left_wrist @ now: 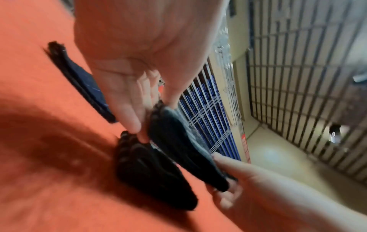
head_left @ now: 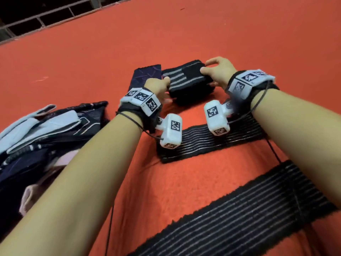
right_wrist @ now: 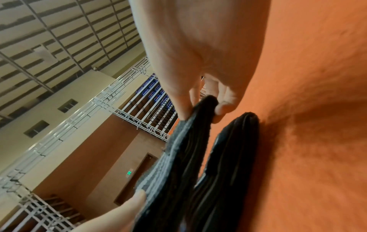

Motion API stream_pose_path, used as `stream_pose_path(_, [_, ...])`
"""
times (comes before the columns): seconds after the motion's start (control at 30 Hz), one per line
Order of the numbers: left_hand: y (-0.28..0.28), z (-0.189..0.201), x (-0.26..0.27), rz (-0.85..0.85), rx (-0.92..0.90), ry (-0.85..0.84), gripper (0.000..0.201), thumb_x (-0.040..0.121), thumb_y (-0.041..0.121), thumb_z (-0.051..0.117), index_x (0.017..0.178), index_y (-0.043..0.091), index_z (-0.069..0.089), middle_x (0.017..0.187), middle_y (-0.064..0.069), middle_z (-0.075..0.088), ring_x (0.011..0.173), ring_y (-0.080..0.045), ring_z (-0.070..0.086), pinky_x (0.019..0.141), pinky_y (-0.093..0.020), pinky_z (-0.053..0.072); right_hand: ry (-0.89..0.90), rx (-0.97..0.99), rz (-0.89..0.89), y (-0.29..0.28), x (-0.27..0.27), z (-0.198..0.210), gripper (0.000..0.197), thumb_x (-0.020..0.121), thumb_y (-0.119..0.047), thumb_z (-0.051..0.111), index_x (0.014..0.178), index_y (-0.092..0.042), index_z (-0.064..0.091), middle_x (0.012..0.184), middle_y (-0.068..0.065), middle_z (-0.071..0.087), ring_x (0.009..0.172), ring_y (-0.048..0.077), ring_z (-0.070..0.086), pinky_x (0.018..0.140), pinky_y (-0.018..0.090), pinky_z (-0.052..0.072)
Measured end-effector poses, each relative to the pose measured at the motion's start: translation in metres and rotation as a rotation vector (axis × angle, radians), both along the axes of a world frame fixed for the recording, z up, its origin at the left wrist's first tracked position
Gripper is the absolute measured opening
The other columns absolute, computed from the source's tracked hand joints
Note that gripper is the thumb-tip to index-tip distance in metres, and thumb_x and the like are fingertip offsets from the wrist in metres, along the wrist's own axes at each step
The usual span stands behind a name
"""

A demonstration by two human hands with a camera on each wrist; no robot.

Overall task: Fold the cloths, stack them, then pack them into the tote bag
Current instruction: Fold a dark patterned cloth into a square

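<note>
While over the folded stack [head_left: 191, 97], both hands, left [head_left: 158, 87] and right [head_left: 217, 72], each pinching the striped cloth [head_left: 186, 76].

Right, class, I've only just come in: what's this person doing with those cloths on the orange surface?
A person is stacking folded cloths. Both hands, left hand and right hand, hold a folded striped cloth by its ends, just above a folded dark stack on the orange surface. Another folded cloth lies beside it. Two striped cloths lie flat nearer the person, not yet folded. The tote bag sits at the left.
</note>
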State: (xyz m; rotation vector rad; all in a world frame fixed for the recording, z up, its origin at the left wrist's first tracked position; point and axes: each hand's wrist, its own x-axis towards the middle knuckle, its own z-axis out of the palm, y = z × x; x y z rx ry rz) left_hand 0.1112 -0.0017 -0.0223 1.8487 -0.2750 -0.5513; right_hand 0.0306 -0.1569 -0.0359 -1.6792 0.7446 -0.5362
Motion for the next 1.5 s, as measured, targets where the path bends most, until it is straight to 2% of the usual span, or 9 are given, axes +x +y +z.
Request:
stream_pose_path(0.1, [-0.013, -0.011, 0.012, 0.013, 0.078, -0.008, 0.026, 0.093, 0.028, 0.057, 0.073, 0.012, 0.051, 0.063, 0.0, 0.058, 0.035, -0.009, 0.055, 0.033, -0.015, 0.042, 0.041, -0.08, -0.009, -0.018, 0.012, -0.013, 0.029, 0.082, -0.02, 0.065, 0.111, -0.02, 0.062, 0.093, 0.001, 0.058, 0.082, 0.015, 0.056, 0.057, 0.022, 0.048])
stream_pose_path(0.27, [-0.019, -0.023, 0.022, 0.057, 0.08, 0.019, 0.027, 0.092, 0.024, 0.06, 0.07, 0.01, 0.051, 0.043, 0.005, 0.056, 0.033, -0.005, 0.053, 0.036, -0.015, 0.046, 0.071, -0.177, 0.029, -0.03, 0.026, -0.03, 0.028, 0.08, -0.026, 0.067, 0.106, -0.02, 0.068, 0.089, 0.0, 0.061, 0.079, 0.016, 0.055, 0.074, 0.029, 0.049])
stream_pose_path(0.5, [-0.013, -0.025, 0.021, 0.0, 0.118, 0.048, 0.023, 0.091, 0.02, 0.06, 0.075, 0.006, 0.053, 0.06, -0.004, 0.061, 0.033, -0.005, 0.056, 0.039, -0.015, 0.049, 0.087, -0.182, 0.033, -0.032, 0.027, -0.032, 0.028, 0.083, -0.02, 0.063, 0.11, -0.016, 0.068, 0.093, -0.002, 0.061, 0.076, 0.009, 0.054, 0.053, 0.01, 0.039])
stream_pose_path(0.9, [-0.005, -0.008, 0.006, -0.047, 0.26, 0.003, 0.028, 0.094, 0.034, 0.054, 0.078, 0.012, 0.05, 0.066, 0.0, 0.056, 0.03, -0.005, 0.052, 0.036, -0.014, 0.045, 0.206, -0.28, 0.107, -0.022, 0.018, -0.02, 0.037, 0.089, -0.025, 0.056, 0.125, -0.016, 0.059, 0.116, 0.004, 0.062, 0.091, 0.011, 0.049, 0.053, 0.011, 0.038])
stream_pose_path(1.03, [0.006, 0.017, -0.007, -0.111, 0.359, -0.047, 0.014, 0.092, 0.023, 0.056, 0.082, 0.014, 0.052, 0.073, 0.001, 0.059, 0.052, -0.012, 0.055, 0.044, -0.016, 0.046, 0.277, -0.323, 0.094, -0.015, -0.001, -0.001, 0.042, 0.088, -0.024, 0.054, 0.129, -0.012, 0.055, 0.121, 0.008, 0.06, 0.09, 0.014, 0.045, 0.055, 0.02, 0.037])
stream_pose_path(1.1, [0.015, 0.023, -0.016, -0.158, 0.417, -0.054, 0.011, 0.095, 0.022, 0.05, 0.087, 0.014, 0.051, 0.082, 0.0, 0.057, 0.06, -0.014, 0.057, 0.055, -0.023, 0.047, 0.321, -0.345, 0.1, -0.01, -0.016, 0.009, 0.044, 0.088, -0.018, 0.053, 0.127, 0.0, 0.054, 0.097, 0.017, 0.062, 0.079, 0.017, 0.042, 0.06, 0.026, 0.033])
stream_pose_path(1.2, [0.034, 0.024, -0.031, -0.232, 0.492, -0.038, 0.012, 0.095, 0.022, 0.049, 0.085, 0.015, 0.051, 0.083, 0.0, 0.056, 0.064, -0.015, 0.057, 0.057, -0.027, 0.048, 0.365, -0.339, 0.145, -0.006, -0.044, 0.018, 0.043, 0.089, -0.017, 0.053, 0.124, 0.008, 0.053, 0.066, 0.004, 0.042, 0.06, 0.015, 0.038, 0.052, 0.023, 0.03])
stream_pose_path(1.33, [0.061, 0.018, -0.049, -0.249, 0.599, -0.031, 0.014, 0.096, 0.025, 0.049, 0.087, 0.014, 0.051, 0.084, 0.0, 0.051, 0.062, -0.014, 0.05, 0.057, -0.029, 0.046, 0.429, -0.405, 0.149, -0.002, -0.085, 0.018, 0.035, 0.088, -0.019, 0.059, 0.115, 0.002, 0.062, 0.087, 0.008, 0.052, 0.079, 0.019, 0.045, 0.054, 0.023, 0.032])
stream_pose_path(1.5, [0.083, 0.006, -0.072, -0.255, 0.671, 0.061, 0.023, 0.094, 0.033, 0.052, 0.085, 0.013, 0.047, 0.08, -0.001, 0.053, 0.064, -0.018, 0.056, 0.071, -0.031, 0.045, 0.513, -0.413, 0.029, -0.003, -0.125, 0.005, 0.027, 0.081, -0.02, 0.066, 0.105, -0.009, 0.068, 0.104, 0.01, 0.065, 0.095, 0.022, 0.056, 0.084, 0.03, 0.044])
